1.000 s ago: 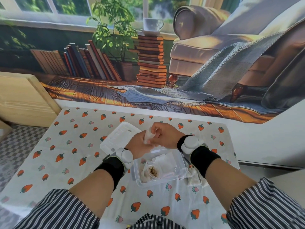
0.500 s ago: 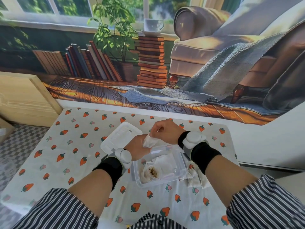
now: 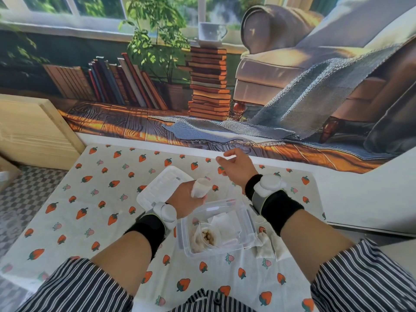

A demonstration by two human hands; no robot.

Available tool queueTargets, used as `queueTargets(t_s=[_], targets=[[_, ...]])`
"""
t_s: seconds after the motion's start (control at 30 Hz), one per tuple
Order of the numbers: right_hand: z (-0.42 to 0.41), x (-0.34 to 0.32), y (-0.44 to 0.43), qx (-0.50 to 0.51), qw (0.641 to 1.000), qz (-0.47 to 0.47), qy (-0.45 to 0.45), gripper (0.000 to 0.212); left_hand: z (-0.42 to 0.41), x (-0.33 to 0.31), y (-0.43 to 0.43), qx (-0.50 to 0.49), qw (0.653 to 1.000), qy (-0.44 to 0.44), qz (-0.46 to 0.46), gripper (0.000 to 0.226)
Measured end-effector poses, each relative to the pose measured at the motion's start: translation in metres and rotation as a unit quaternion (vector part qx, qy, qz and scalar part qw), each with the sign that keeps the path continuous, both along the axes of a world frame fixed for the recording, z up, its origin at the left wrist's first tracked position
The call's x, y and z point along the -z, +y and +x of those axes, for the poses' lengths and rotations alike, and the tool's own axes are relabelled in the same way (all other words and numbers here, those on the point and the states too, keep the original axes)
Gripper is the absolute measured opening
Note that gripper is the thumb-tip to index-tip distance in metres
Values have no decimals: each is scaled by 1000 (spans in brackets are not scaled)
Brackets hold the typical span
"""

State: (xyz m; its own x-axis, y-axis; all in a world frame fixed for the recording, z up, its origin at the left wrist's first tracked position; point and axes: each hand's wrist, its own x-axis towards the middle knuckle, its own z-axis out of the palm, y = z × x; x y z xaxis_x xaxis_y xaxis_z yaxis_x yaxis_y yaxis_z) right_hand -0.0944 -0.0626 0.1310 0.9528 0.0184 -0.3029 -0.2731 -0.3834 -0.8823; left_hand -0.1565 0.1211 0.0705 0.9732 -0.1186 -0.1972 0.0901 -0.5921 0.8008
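Small white pouch (image 3: 201,188), prob. cloth, bunched into a stubby roll. Stands approx. upright, gripped by left hand (image 3: 185,200), raised off table (image 3: 90,199)

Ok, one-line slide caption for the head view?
Left hand grips a small white pouch above an open clear plastic box; right hand hovers open beyond it, over a strawberry-print tablecloth.

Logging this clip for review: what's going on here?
A person works with small white pouches at a strawberry-print table. The left hand grips one pouch just beyond the clear box, whose lid lies alongside. The right hand is raised further back, clear of the pouch; whether it pinches anything is unclear. More pouches lie in the box.
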Motion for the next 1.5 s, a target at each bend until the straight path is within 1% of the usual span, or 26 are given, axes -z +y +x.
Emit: queueTargets(t_s=[0.03, 0.07, 0.13, 0.2, 0.27, 0.3, 0.37, 0.43, 0.47, 0.6, 0.7, 0.73, 0.8, 0.9, 0.93, 1.03, 1.1, 1.13, 1.2, 1.27, 1.3, 1.37, 1.4, 1.43, 1.47, 1.5], targets=[[2, 1, -1, -1, 998, -36, -43, 25, 2, 0, 0, -7, 1000, 0, -4, 13], [3, 0, -3, -13, 995, -44, -88, 26, 4, 1, 0, -14, 1000, 3, -4, 10], [3, -3, -4, -71, 987, -27, -143, 33, 8, 2, 2, -19, 1000, 11, -9, 8], [1, -12, -2, -170, 976, -38, -131, 32, 11, 2, 4, -17, 999, 15, -28, 11], [2, -13, 1, -273, 950, -107, -111, 25, 13, 1, 5, -21, 999, 18, -45, 10], [3, -11, 3, -304, 934, -152, -110, 24, 14, 1, 4, -24, 998, 21, -58, 12], [4, -7, 8, -331, 910, -220, -119, 28, 16, -1, 2, -30, 996, 23, -76, 24], [4, -4, 13, -350, 894, -252, -123, 22, 18, -2, 1, -27, 996, 19, -77, 34], [3, -3, 13, -360, 888, -263, -112, 24, 20, -1, 0, -21, 997, 16, -73, 35], [-1, -6, 20, -418, 846, -330, -36, 33, 28, 8, 0, 4, 999, 4, -45, 18], [-1, -7, 25, -431, 838, -333, -25, 34, 30, 15, -1, 20, 1000, 0, -21, 16], [1, -6, 25, -438, 836, -329, -19, 29, 30, 17, -1, 24, 1000, -4, -17, 20], [3, -4, 26, -454, 828, -329, -11, 21, 29, 18, 0, 27, 999, 0, -22, 35], [1, -5, 30, -470, 803, -365, -33, 23, 30, 20, 1, 38, 999, 13, -31, 41], [0, -5, 32, -473, 791, -386, -45, 23, 30, 21, 2, 43, 998, 18, -43, 51], [-1, -5, 32, -465, 760, -449, -72, 22, 29, 24, 2, 43, 997, 16, -64, 92], [-3, -9, 32, -466, 746, -471, -71, 26, 29, 26, 1, 45, 998, 11, -53, 101], [-4, -10, 33, -472, 738, -477, -69, 30, 29, 25, 1, 47, 998, 9, -47, 99], [-6, -12, 36, -488, 727, -477, -75, 34, 28, 24, 1, 49, 998, 11, -44, 84], [-9, -11, 40, -483, 733, -466, -107, 31, 28, 22, -1, 41, 998, 19, -37, 62], [-9, -7, 40, -481, 734, -463, -122, 27, 28, 24, -1, 36, 998, 23, -35, 56], [-11, -6, 39, -488, 743, -442, -122, 16, 28, 27, 0, 26, 999, 24, -25, 49], [-11, -8, 40, -499, 740, -434, -123, 15, 27, 30, 2, 22, 999, 21, -20, 45], [-10, -8, 40, -507, 736, -429, -131, 19, 27, 32, 4, 14, 999, 21, -22, 38], [-11, -11, 41, -504, 740, -426, -133, 24, 25, 35, 6, 4, 999, 20, -30, 32], [-11, -11, 40, -488, 757, -414, -130, 29, 24, 38, 9, -6, 999, 21, -40, 28]])
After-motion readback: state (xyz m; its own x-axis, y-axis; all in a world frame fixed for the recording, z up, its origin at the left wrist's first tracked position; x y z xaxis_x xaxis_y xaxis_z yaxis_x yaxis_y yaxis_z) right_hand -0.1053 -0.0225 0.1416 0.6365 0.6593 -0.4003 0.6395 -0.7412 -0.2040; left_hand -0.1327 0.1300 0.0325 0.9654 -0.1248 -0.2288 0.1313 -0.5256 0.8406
